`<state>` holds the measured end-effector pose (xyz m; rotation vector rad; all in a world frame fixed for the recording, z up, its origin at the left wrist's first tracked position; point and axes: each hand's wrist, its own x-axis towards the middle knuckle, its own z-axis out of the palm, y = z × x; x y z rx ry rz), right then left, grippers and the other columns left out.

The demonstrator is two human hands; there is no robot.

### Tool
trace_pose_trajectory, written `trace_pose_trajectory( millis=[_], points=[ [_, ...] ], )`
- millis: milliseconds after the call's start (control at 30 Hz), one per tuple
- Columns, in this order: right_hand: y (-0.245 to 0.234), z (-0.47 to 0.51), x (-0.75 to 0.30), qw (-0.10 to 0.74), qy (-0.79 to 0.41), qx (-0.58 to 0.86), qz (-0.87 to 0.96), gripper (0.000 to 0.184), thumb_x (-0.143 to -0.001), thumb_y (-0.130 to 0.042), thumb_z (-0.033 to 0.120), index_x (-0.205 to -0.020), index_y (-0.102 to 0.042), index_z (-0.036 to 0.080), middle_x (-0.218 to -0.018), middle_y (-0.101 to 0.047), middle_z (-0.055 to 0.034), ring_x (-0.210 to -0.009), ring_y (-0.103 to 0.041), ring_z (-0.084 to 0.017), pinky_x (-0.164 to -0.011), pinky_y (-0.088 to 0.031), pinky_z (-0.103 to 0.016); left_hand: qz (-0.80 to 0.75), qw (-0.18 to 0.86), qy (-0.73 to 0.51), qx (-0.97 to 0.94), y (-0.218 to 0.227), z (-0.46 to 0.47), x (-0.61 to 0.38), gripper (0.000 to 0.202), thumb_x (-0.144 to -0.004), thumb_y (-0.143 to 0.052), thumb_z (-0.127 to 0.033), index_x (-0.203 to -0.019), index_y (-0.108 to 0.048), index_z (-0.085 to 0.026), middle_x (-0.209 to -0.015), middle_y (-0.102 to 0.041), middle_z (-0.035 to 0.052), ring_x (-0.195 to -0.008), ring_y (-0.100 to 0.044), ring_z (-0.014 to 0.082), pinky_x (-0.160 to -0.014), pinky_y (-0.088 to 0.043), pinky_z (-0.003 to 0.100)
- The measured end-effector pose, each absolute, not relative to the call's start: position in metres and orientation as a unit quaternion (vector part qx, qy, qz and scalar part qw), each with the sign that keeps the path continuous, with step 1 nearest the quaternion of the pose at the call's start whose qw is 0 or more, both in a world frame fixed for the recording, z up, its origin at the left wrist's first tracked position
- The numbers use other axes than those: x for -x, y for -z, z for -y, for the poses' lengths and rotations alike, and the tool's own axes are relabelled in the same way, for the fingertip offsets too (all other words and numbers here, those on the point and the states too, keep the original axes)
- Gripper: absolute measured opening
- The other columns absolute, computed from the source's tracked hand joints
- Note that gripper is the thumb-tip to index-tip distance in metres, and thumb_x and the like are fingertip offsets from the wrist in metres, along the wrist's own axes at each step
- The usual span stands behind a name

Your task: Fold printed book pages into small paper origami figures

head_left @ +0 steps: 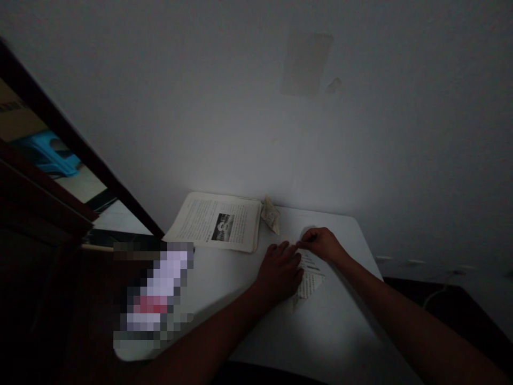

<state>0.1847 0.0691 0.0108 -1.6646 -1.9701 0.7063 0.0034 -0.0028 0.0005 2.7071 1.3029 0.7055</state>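
A folded sheet of printed paper lies on the white table, its lower right side coming to a point. My left hand rests flat over the left part of this sheet with the fingers spread and pressing down. At the sheet's far end, my right hand pinches the paper's edge between thumb and fingers, close to my left fingertips. Part of the sheet is hidden beneath the left hand. Farther back stands a small folded paper shape, also printed, apart from both hands.
A stack of printed pages with a dark picture lies at the table's back left. A blurred-out phone-like object is near the left edge. The white table meets a grey wall. A dark-framed mirror leans at left.
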Motion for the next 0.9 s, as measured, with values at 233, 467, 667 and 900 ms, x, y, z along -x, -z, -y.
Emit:
trace_pose_trajectory(
  millis=[233, 467, 667, 900],
  points=[
    [-0.005, -0.085, -0.170, 0.232, -0.215, 0.646, 0.694, 0.023, -0.062, -0.069, 0.045, -0.062, -0.069, 0.023, -0.063, -0.069, -0.0016, -0.058, -0.062, -0.016, -0.052, -0.041, -0.025, -0.422, 0.037, -0.226, -0.877, -0.002, 0.003, -0.003, 0.031, -0.085, -0.048, -0.032, -0.111, -0.055, -0.018, -0.122, -0.053, 0.0088, -0.120, -0.039, 0.0279, -0.099, -0.030, 0.047],
    [-0.006, -0.087, -0.175, 0.235, -0.231, 0.621, 0.712, 0.022, -0.065, -0.067, 0.042, -0.065, -0.068, 0.019, -0.064, -0.069, -0.0015, -0.058, -0.062, -0.015, -0.053, -0.044, -0.023, -0.421, 0.036, -0.228, -0.877, -0.002, 0.004, -0.002, 0.031, -0.084, -0.049, -0.032, -0.112, -0.054, -0.018, -0.122, -0.053, 0.0090, -0.120, -0.039, 0.0276, -0.099, -0.030, 0.047],
    [-0.009, -0.081, -0.179, 0.224, -0.219, 0.607, 0.731, 0.017, -0.065, -0.066, 0.038, -0.063, -0.067, 0.020, -0.063, -0.068, -0.0009, -0.059, -0.062, -0.015, -0.054, -0.044, -0.024, -0.422, 0.035, -0.232, -0.876, -0.002, 0.004, -0.002, 0.031, -0.084, -0.049, -0.033, -0.112, -0.054, -0.019, -0.122, -0.053, 0.0088, -0.121, -0.039, 0.0268, -0.099, -0.030, 0.047],
    [-0.014, -0.069, -0.185, 0.206, -0.210, 0.600, 0.744, 0.014, -0.065, -0.066, 0.035, -0.062, -0.068, 0.021, -0.063, -0.069, -0.0009, -0.059, -0.063, -0.016, -0.056, -0.044, -0.025, -0.420, 0.041, -0.233, -0.876, -0.001, 0.004, -0.001, 0.032, -0.084, -0.049, -0.034, -0.112, -0.054, -0.018, -0.123, -0.053, 0.0092, -0.121, -0.039, 0.0282, -0.099, -0.030, 0.048]
  ],
)
